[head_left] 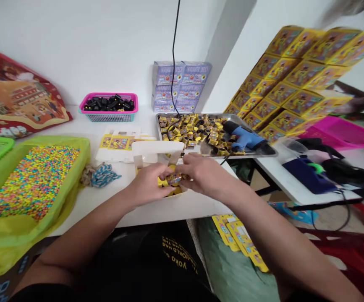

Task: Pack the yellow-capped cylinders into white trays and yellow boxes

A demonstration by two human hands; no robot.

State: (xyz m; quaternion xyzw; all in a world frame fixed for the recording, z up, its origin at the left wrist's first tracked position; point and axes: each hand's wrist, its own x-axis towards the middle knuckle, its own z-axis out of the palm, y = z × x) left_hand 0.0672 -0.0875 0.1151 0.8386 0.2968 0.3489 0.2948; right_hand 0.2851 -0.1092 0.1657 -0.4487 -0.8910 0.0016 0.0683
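An open white cardboard box [156, 146] stands on the table in front of me, its flap raised at the back. Small yellow printed candy canisters [174, 179] show at its opening, between my two hands. My left hand [148, 181] is closed around the canisters' left side. From the right, my right hand [202, 174] reaches over the box with its fingers bent onto the canisters. My fingers hide part of them, and I cannot tell how many each hand holds. Behind the box lie flattened yellow printed cartons [119, 142].
A metal tray [186, 156] holds many yellow canisters and a blue heat-gun-like tool [247, 138]. Colourful candies fill a yellow-lined bin [84, 147] at left. A pink basket [109, 117] holds black pieces. Purple boxes [182, 86] and yellow boxes [295, 79] are stacked behind. A black cable [174, 46] hangs down.
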